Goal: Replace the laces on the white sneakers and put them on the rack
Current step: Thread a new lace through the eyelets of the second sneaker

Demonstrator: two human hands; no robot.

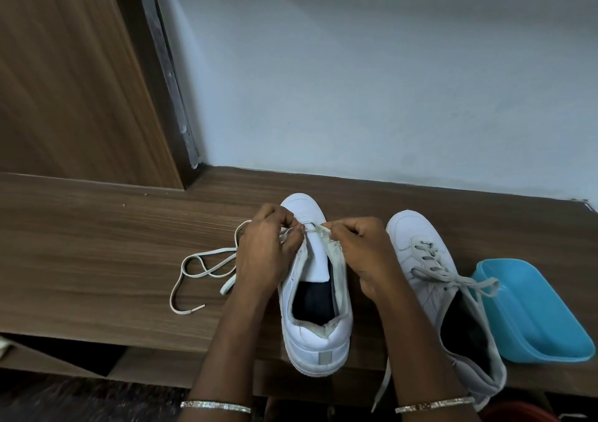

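A white sneaker [315, 334] stands on the wooden surface [97, 253], toe away from me, with its tongue bare. My left hand [265, 246] pinches a white lace [207, 269] at the sneaker's front eyelets; the rest of that lace trails in loops to the left. My right hand [362, 250] pinches the lace's other end at the opposite eyelet row. To the right a second white sneaker [420, 259] stands fully laced, with one lace end hanging over the front edge.
A turquoise plastic tub [534, 311] lies at the right, touching the laced sneaker's loose lace. Behind the surface rises a pale wall [356, 81]; a wooden panel [64, 81] stands at the back left. Lower shelves show dimly below the front edge.
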